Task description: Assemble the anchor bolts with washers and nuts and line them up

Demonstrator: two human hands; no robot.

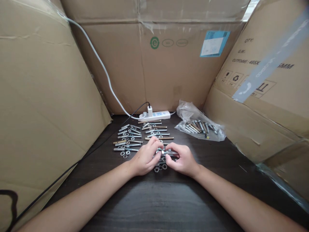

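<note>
Over the dark table, both my hands pinch at a metal expansion bolt with a nut and washers on it. My left hand is closed at its left end, by the nut. At the other end, the fingers and thumb of my right hand are closed round the shaft. My fingers hide part of the bolt. Just below lie a loose nut and a washer. Left of my left hand are another nut and washer, near several bolts and sleeves.
Two columns of bolts, sleeves and rings extend back toward a white power strip. A clear plastic bag of bolts sits at the back right. Cardboard walls enclose the table; a black cable crosses its left side.
</note>
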